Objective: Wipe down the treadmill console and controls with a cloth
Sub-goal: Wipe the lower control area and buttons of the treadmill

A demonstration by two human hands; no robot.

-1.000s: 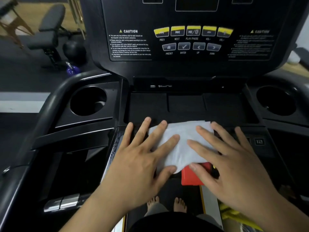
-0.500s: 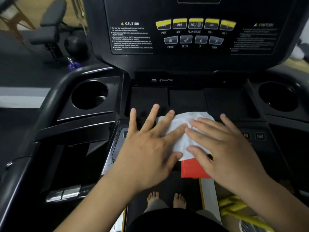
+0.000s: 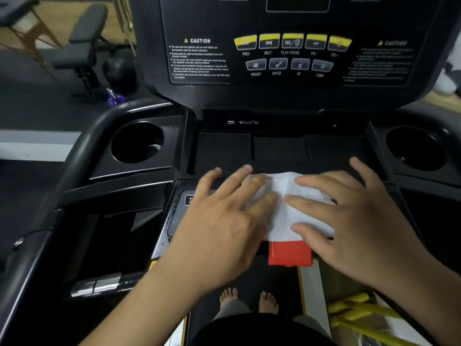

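Observation:
A white cloth (image 3: 287,211) lies flat on the treadmill's lower control panel (image 3: 179,208), just above a red safety tab (image 3: 290,253). My left hand (image 3: 219,226) presses its left part with fingers spread. My right hand (image 3: 354,221) presses its right part, also flat with fingers apart. Only the strip of cloth between the two hands shows. The upright console (image 3: 287,96) stands behind, with yellow media buttons (image 3: 291,42), grey menu buttons (image 3: 278,64) and caution labels. Most panel keys are hidden under my hands.
Round cup holders sit at the left (image 3: 117,126) and right (image 3: 449,136) of the tray (image 3: 274,151). A black handrail (image 3: 82,151) curves along the left. A weight bench (image 3: 82,41) and dark ball (image 3: 119,71) stand beyond. Yellow cords (image 3: 356,313) lie lower right; my bare feet (image 3: 249,299) stand on the belt.
My hands first drew together over the cloth, then slid a little to the right and slightly apart. More cloth shows between them now. It stays on the lower panel.

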